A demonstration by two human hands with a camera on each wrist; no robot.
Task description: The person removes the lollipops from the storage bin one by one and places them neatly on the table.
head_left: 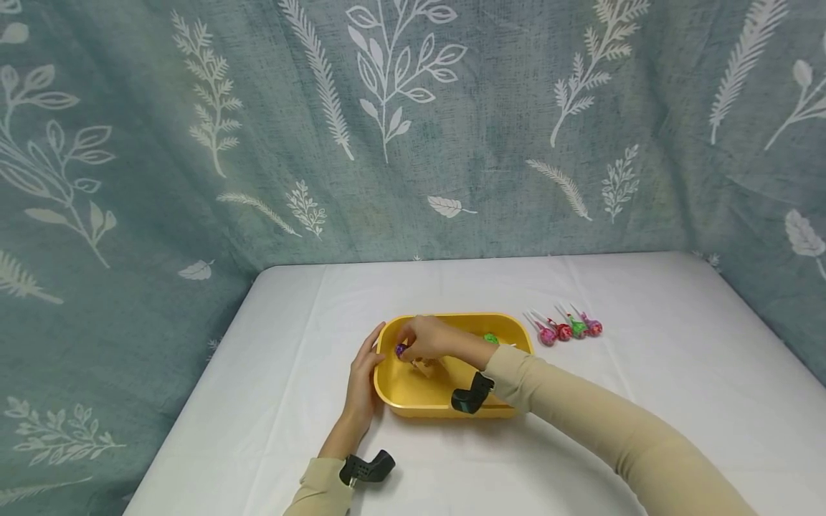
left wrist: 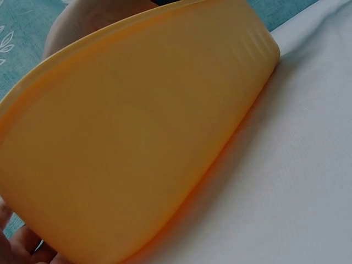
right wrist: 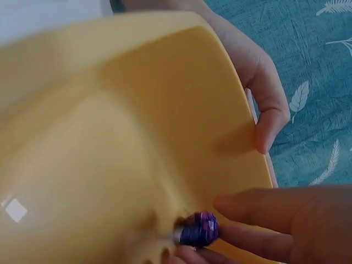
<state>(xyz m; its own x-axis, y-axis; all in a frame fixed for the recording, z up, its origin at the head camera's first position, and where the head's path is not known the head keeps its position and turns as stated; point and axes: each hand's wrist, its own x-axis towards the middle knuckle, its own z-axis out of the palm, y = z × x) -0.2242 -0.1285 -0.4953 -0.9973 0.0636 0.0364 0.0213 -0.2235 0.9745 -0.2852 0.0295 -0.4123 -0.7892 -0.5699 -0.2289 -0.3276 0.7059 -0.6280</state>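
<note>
A yellow plastic bin sits on the white-covered table. My left hand grips its left rim, with the thumb hooked over the edge in the right wrist view and the other fingers outside. Inside the bin, my right hand holds a purple-wrapped lollipop at its fingertips, near the left wall; its stick is blurred. Below that hand lies something brown, too small to tell. A green-wrapped lollipop shows near the bin's right end, partly hidden by the right forearm.
Right of the bin, several lollipops lie side by side on the table: a pink one, a red one, a green one and a purple-pink one. A teal leaf-patterned curtain hangs behind the table.
</note>
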